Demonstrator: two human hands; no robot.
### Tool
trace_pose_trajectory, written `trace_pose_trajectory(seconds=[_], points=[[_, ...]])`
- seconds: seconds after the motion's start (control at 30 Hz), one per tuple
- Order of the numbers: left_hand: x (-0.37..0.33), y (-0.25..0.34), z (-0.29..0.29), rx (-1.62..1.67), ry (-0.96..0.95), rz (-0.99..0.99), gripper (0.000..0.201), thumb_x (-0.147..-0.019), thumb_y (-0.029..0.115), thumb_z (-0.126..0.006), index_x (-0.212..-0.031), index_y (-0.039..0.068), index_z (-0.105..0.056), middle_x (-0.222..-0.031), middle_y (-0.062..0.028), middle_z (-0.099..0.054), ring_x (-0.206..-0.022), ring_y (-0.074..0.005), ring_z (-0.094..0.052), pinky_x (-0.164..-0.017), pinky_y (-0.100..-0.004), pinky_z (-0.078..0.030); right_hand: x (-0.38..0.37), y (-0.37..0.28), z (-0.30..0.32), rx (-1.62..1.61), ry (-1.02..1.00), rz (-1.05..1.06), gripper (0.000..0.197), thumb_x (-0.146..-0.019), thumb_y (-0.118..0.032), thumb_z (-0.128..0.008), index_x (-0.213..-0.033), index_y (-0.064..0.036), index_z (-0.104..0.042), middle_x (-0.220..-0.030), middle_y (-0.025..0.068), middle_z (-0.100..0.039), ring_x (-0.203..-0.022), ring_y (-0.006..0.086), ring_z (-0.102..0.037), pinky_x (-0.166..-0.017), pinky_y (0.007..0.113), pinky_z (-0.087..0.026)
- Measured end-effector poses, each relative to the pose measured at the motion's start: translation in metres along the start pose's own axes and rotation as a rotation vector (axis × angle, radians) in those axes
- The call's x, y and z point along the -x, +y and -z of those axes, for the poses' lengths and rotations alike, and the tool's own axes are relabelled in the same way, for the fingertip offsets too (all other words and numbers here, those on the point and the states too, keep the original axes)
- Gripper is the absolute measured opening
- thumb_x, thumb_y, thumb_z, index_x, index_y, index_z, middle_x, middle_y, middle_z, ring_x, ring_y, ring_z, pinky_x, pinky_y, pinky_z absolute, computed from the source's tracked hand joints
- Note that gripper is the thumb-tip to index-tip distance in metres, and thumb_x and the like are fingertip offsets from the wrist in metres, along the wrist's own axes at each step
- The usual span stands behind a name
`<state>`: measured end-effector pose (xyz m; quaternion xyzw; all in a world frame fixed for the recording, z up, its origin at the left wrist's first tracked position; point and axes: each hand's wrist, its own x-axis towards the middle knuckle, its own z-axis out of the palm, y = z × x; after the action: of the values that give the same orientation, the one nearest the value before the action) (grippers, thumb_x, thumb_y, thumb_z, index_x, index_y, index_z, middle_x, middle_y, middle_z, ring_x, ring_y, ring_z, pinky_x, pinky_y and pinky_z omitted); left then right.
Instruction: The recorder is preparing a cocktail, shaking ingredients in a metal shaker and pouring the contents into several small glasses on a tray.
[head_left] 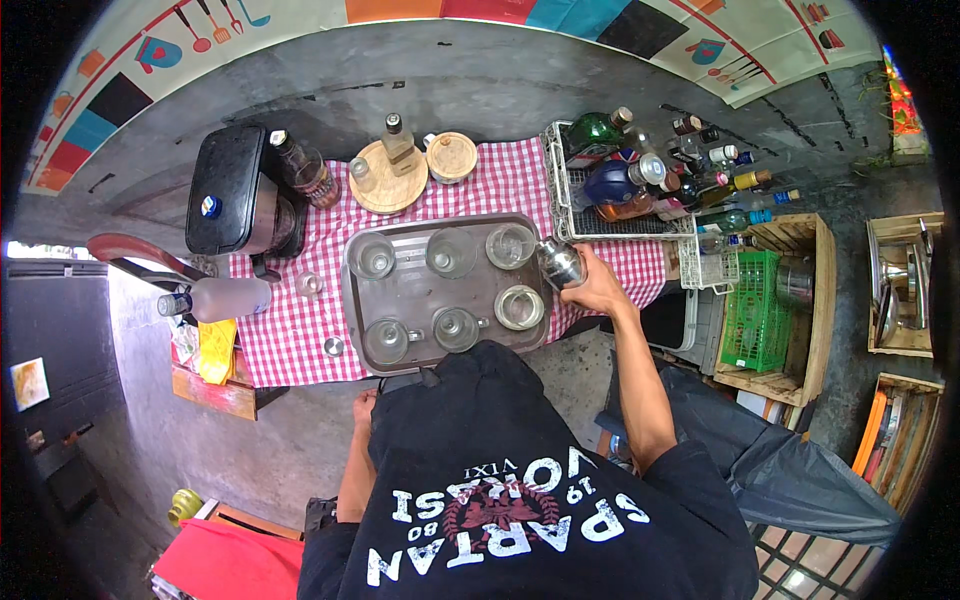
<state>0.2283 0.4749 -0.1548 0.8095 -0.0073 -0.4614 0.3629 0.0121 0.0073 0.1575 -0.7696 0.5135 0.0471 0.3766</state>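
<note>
Right of the middle, my right hand (598,284) hugs a shiny, round silver metal cup (561,265). I can't tell my left hand's (365,406) grip.

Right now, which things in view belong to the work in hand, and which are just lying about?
Likely the job's:
metal shaker, in the right hand
six glass cups
brown tray under them
small metal cap, perhaps the shaker's

Apparently lying about:
black appliance
round wooden board
green crate
</note>
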Motion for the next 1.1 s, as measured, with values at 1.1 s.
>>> trace_pose_trajectory(seconds=[1.1], points=[[-0.006, 0.006, 0.004, -0.131, -0.015, 0.093, 0.027, -0.081, 0.026, -0.058, -0.097, 0.007, -0.067, -0.089, -0.0095, -0.068, -0.086, -0.0193, -0.062, -0.079, -0.0308, -0.046, 0.002, -0.003, 0.003, -0.007, -0.007, 0.011, 0.083, -0.048, -0.017, -0.075, -0.123, -0.0017, -0.042, -0.103, 0.0173, -0.060, -0.095, 0.0280, -0.060, -0.086, 0.034, -0.046]])
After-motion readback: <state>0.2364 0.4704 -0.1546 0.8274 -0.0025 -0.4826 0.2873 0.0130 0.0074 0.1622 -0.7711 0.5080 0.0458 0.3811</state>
